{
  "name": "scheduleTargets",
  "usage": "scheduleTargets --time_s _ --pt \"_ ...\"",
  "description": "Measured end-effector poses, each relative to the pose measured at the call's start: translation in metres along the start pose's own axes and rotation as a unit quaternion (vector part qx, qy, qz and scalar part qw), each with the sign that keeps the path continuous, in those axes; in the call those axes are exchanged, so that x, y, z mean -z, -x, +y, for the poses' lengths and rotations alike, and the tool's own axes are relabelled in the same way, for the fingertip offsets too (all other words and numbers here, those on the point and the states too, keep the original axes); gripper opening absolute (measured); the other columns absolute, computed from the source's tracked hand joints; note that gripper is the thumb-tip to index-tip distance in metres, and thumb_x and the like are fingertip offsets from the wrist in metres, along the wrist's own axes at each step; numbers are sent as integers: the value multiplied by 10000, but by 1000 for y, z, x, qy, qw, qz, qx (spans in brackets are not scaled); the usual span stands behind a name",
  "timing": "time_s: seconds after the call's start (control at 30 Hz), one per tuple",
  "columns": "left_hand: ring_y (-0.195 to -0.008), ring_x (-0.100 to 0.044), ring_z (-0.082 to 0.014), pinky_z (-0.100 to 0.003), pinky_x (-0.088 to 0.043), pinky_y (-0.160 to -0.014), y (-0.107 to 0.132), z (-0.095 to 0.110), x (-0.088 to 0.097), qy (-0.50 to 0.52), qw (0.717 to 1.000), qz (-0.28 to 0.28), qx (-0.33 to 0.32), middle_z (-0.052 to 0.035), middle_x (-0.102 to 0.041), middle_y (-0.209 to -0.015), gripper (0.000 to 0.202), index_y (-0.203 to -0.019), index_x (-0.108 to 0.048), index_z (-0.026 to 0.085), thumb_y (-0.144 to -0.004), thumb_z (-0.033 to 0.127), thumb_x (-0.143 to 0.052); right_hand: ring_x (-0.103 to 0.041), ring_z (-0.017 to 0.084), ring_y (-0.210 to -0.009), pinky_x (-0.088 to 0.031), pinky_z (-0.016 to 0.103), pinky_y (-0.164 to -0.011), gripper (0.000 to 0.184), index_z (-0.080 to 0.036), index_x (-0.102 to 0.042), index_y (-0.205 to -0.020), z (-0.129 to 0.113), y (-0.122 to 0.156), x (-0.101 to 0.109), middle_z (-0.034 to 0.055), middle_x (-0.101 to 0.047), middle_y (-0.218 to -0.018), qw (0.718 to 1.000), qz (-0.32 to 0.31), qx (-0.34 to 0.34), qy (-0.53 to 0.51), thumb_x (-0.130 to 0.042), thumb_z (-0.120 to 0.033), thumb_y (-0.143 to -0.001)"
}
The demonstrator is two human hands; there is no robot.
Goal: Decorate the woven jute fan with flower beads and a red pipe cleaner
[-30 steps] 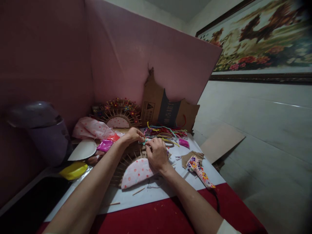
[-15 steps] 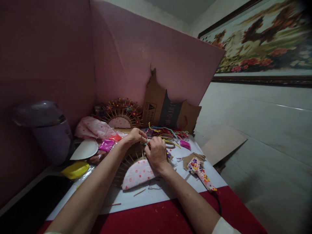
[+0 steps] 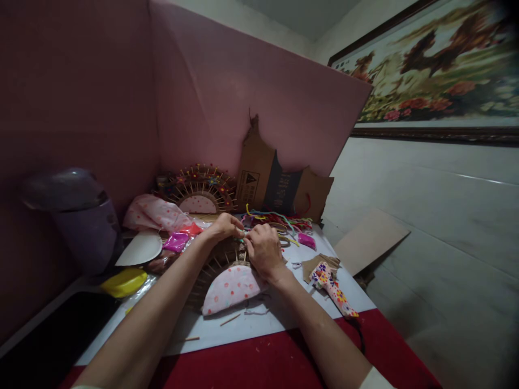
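Observation:
My left hand (image 3: 222,226) and my right hand (image 3: 263,249) meet over the far rim of a half-round craft piece (image 3: 229,283) with a pink dotted fabric centre and wooden stick spokes. Both hands are closed in a pinch, fingertips almost touching, on a small greenish strand between them. The strand is too small to name for sure. The craft piece lies on a white sheet (image 3: 259,324) on a red cloth.
A finished sunburst piece (image 3: 200,189) leans at the back beside torn cardboard (image 3: 279,186). Coloured pipe cleaners (image 3: 279,220), pink dotted fabric (image 3: 154,213), a white half disc (image 3: 140,248), a yellow packet (image 3: 124,282), a flower-patterned glue gun (image 3: 332,286) and a purple bin (image 3: 77,213) surround it.
Both hands stay pinched at the same spot on the rim; the right hand has shifted slightly up and toward the left hand. The camera view moved a little.

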State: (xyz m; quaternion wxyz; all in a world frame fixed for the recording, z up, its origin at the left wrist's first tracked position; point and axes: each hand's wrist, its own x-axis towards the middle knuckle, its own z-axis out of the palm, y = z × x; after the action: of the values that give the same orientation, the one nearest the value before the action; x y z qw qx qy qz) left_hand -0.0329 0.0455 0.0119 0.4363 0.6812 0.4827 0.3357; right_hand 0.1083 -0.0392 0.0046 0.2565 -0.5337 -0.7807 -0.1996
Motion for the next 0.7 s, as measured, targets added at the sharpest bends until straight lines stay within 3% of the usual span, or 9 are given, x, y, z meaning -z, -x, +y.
scheduleTargets --time_s 0.17,0.27,0.43,0.53,0.7 --pt "-510 -461 -96 -213 -342 -504 6 0 6 -23 999 -41 -27 31 -568 -530 409 -745 -715 106 -510 439 -755 -467 201 -862 -323 326 -757 148 -189 -632 -797 12 7 18 49 -607 -855 995 46 -72 -56 -520 -253 -869" --pt "-495 -442 -92 -207 -315 -483 7 1 10 -33 998 -30 -41 25 -553 -524 504 -706 -700 112 -593 599 -642 -474 198 -863 -330 319 -768 137 -188 -632 -782 17 16 28 47 -610 -850 994 42 -73 -70 -539 -251 -860" --pt "-512 -500 -119 -218 -374 -522 3 4 12 -38 998 16 -57 -19 -602 -549 519 -667 -679 111 -670 609 -533 -475 189 -842 -335 313 -746 134 -183 -616 -768 21 32 30 40 -603 -823 994 49 -35 -87 -539 -244 -860" --pt "-521 -516 -138 -228 -378 -535 -1 7 12 -46 994 71 -75 -31 -599 -513 437 -570 -651 124 -665 535 -539 -470 182 -809 -337 315 -732 122 -174 -603 -767 22 39 21 37 -597 -803 989 109 -24 -97 -530 -207 -859" --pt "-497 -464 -124 -225 -300 -501 2 14 15 -58 966 232 -98 9 -526 -449 324 -493 -585 153 -615 453 -588 -474 191 -809 -336 336 -731 128 -177 -604 -773 24 48 10 45 -598 -801 980 172 6 -100 -519 -208 -864"
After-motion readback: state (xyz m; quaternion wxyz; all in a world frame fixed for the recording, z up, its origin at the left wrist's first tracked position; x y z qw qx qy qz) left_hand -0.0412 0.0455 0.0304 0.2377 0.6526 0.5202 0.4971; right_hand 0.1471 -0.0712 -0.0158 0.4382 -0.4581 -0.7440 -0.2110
